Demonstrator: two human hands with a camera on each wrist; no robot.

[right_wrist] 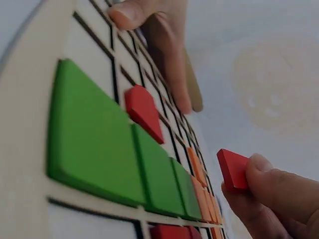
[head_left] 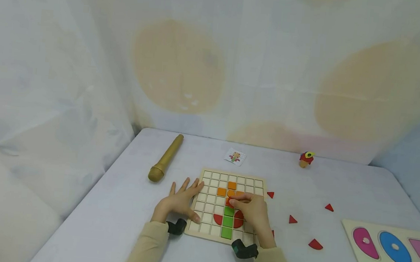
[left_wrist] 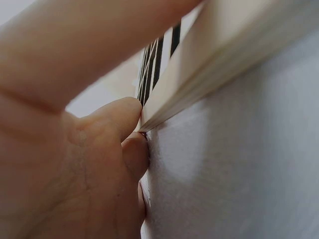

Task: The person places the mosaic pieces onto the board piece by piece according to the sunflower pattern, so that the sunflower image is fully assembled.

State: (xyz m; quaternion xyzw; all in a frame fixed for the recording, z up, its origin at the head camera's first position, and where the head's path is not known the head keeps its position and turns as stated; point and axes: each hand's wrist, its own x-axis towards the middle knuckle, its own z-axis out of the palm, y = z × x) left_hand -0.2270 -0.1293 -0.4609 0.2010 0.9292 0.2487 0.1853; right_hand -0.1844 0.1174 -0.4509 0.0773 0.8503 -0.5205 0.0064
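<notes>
A wooden grid board [head_left: 205, 228] bears a column of green squares [head_left: 226, 232], orange pieces [head_left: 221, 192] above it, and curved red pieces [head_left: 218, 219] on either side. My right hand [head_left: 254, 212] pinches a small flat red piece [right_wrist: 233, 170] between thumb and finger. In the right wrist view that piece is raised off the grid; from the head it overlaps the top of the green column. My left hand [head_left: 178, 202] spreads its fingers along the board's left edge, with the thumb [head_left: 194, 216] and fingertips on the rim.
Several loose red pieces [head_left: 293, 219] lie right of the board. Behind it are a picture card [head_left: 235, 157] and a parrot figure [head_left: 305, 159]. A gold microphone [head_left: 166, 158] lies at the left. A knobbed shape puzzle [head_left: 353, 229] occupies the right front.
</notes>
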